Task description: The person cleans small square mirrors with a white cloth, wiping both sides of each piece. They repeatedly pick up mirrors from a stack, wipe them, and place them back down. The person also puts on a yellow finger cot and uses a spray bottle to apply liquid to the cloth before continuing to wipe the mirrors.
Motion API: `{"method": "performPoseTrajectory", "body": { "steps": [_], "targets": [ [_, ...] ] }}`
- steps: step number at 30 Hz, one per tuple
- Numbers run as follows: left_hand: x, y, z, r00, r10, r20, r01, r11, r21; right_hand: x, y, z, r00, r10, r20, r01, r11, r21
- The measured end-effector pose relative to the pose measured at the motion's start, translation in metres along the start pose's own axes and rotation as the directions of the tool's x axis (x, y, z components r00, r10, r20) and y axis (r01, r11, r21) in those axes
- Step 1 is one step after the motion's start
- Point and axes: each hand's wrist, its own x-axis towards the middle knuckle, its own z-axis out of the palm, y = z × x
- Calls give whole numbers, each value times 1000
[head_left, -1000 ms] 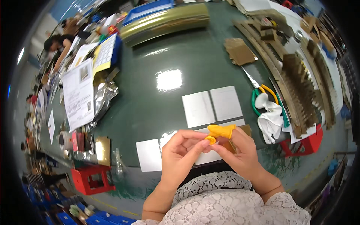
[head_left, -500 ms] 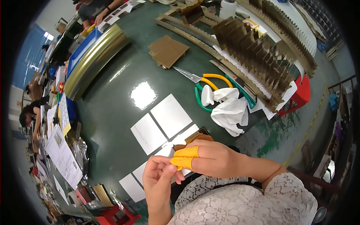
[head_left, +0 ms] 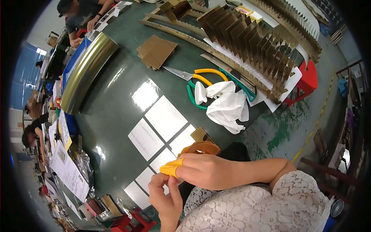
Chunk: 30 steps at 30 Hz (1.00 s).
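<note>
Rack [head_left: 275, 95] is holding brown sheets [head_left: 232, 29]; white cloth [head_left: 228, 109] is overlapping scissors [head_left: 188, 76]. Left hand [head_left: 166, 196] is pinching yellow finger covers [head_left: 170, 168] on the right hand [head_left: 206, 171], whose grip isn't showing clearly.

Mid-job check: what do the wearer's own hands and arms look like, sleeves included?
The right hand wears yellow finger cots; the left hand shows nothing worn. The right forearm is bare below a whitish, floral lace sleeve. The left sleeve cannot be made out.
</note>
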Motion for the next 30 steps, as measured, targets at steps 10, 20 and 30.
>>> {"method": "performPoseTrajectory", "body": {
  "steps": [10, 20, 30],
  "targets": [
    [-16, 3, 0, 952, -193, -238, 78, 905, -419, 21, -13, 30, 952, -129, -277, 155, 985, 77],
    [-14, 9, 18, 804, -465, -370, 260, 835, -485, 22, -18, 62, 951, -162, -264, 189, 979, 82],
    [-37, -22, 18, 926, -256, -276, 234, 966, -110, 23, -21, 65, 951, -129, -280, 98, 988, -123]
  ]
}}
